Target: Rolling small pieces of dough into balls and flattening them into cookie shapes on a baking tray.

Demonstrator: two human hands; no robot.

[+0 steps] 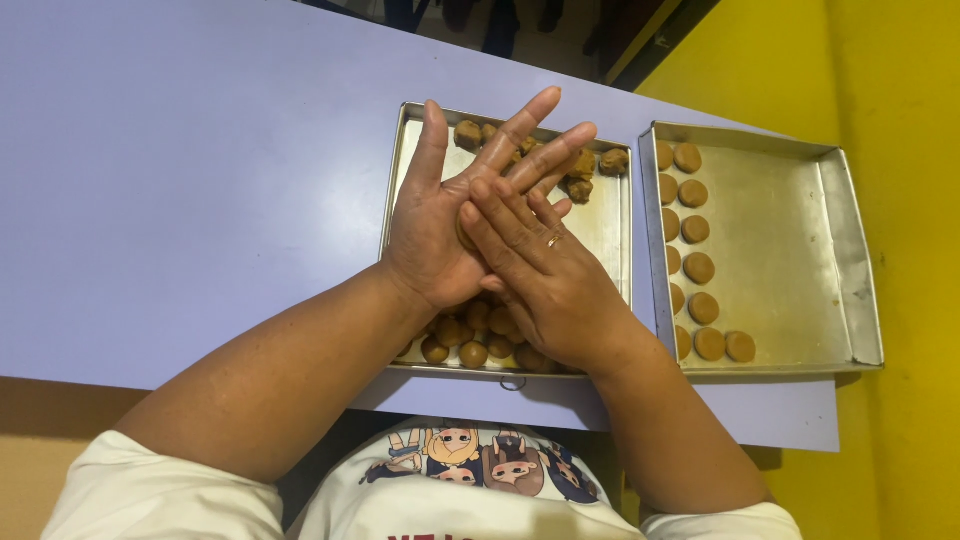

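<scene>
1. We see two metal trays side by side on a pale lilac table (190,180). The left tray (606,232) sits under both hands; the right tray (790,250) lies just beside it, toward the yellow wall (900,90).
2. The left tray holds rough brown dough lumps (590,172) along its far edge and small rounded dough balls (462,342) along its near edge.
3. The right tray holds flattened brown discs (697,228) in two short columns along its left side, curving along the near edge; the rest of its floor is bare metal.
4. Our left hand (435,225) lies palm up over the left tray, fingers straight and spread apart.
5. Our right hand (545,275), with a ring on one finger, lies palm down across it, fingers together and flat.
6. A dough piece (464,225) is pressed between the two palms; only its brown edge shows at the right fingertips.
7. The table's near edge meets a brown floor, and we wear a white printed shirt (470,480). A dark gap shows beyond the far table edge.
</scene>
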